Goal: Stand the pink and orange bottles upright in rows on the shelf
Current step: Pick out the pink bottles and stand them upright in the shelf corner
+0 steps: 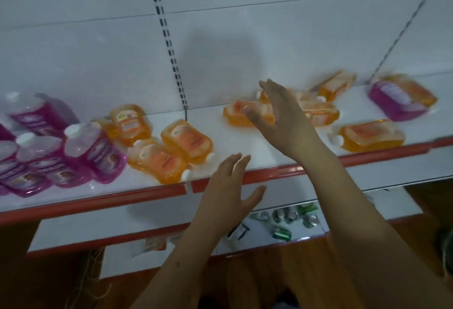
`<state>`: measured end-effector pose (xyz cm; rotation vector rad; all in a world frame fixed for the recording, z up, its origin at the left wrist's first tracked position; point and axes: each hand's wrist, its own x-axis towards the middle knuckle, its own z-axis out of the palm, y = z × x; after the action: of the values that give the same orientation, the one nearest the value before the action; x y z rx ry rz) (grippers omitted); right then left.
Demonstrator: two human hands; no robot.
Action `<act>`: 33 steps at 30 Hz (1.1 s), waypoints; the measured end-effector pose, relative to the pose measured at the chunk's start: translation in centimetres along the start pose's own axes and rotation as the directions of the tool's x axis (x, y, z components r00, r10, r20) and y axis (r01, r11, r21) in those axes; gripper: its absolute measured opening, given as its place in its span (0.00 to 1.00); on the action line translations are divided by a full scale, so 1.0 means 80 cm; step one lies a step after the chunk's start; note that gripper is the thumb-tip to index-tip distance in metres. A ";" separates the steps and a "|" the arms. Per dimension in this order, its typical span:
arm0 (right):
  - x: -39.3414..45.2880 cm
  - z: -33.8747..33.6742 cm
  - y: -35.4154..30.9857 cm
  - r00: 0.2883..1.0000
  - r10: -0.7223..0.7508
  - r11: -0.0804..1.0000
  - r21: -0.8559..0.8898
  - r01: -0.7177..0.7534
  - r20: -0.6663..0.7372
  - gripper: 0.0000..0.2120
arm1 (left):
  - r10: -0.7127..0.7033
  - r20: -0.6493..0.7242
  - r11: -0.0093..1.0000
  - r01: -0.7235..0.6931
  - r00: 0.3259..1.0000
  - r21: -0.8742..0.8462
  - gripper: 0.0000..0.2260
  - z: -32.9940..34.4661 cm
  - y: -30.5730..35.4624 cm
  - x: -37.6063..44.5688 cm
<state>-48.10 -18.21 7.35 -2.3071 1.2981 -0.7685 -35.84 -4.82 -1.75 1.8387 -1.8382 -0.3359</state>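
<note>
both hands empty, fingers spread: right hand (279,115) over fallen orange bottles (247,112) mid-shelf (245,176), left hand (230,186) at the front edge. pink bottles (95,154) stand at left. step: reaching. next: grip one orange bottle, set it upright.

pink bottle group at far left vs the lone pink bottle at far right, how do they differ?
The translucent pink plastic bottles at far left stand upright with white caps on top, packed in a cluster. The single translucent pink plastic bottle at far right lies flat on its side, leaning against an orange bottle behind it. Its cap is not visible. Shared: same pink liquid, pale labels, same white shelf.
</note>
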 end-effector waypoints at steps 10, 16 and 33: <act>-0.066 -0.206 0.258 0.973 0.159 0.979 -0.101 -0.177 -0.165 0.38 | 0.121 0.028 0.992 -0.123 0.992 0.042 0.31 0.138 0.212 0.122; -0.063 -0.276 0.351 0.955 0.203 0.970 -0.086 -0.226 -0.214 0.38 | 0.211 0.038 0.973 -0.214 0.977 0.085 0.29 0.189 0.286 0.193; 0.131 -0.188 0.517 0.926 0.378 0.803 -0.502 -0.322 0.011 0.37 | 0.068 0.295 0.994 -0.091 0.953 0.065 0.25 0.281 0.296 0.381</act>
<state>-80.21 -48.84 -1.55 -2.3072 1.9774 -0.1862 -66.15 -37.63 -2.87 1.8386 -2.1450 -0.5380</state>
